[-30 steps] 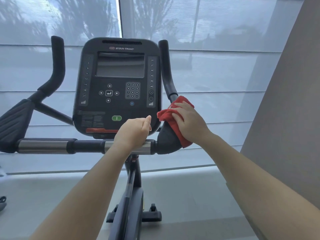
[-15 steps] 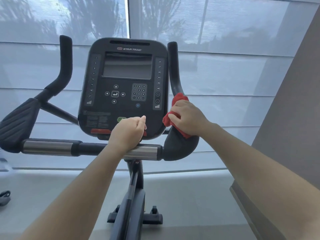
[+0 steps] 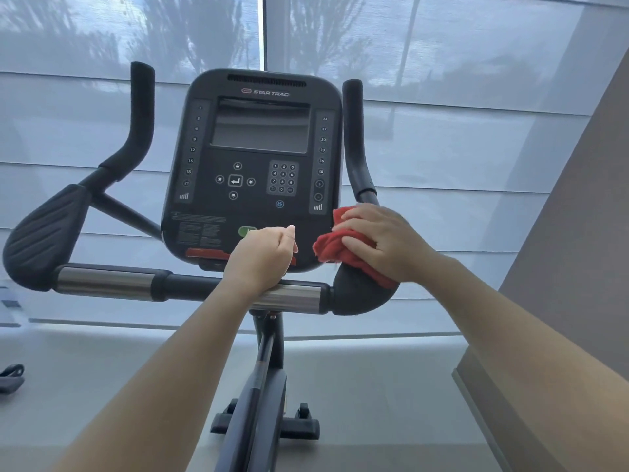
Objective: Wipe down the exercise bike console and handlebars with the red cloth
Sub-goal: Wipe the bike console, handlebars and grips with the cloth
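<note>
The black console (image 3: pixel 258 158) stands in the middle, screen dark. Below it runs the handlebar crossbar (image 3: pixel 112 282) with steel sleeves. My left hand (image 3: pixel 262 257) is curled over the right steel sleeve, just under the console. My right hand (image 3: pixel 381 241) grips the crumpled red cloth (image 3: pixel 332 248) and presses it against the black right elbow pad (image 3: pixel 357 294), at the foot of the right upright grip (image 3: pixel 354 137). The left upright grip (image 3: pixel 141 117) and the left elbow pad (image 3: pixel 41 236) stand untouched.
The bike's post (image 3: pixel 262 376) and front foot (image 3: pixel 265 427) run down between my arms. A shaded window fills the background. A grey wall (image 3: pixel 578 233) rises at the right. A dark strap-like object (image 3: pixel 10 376) lies at the left edge of the floor.
My right hand has slid the red cloth a little along the right elbow pad near the base of the upright grip. My left hand stays on the crossbar. The view has shifted slightly.
</note>
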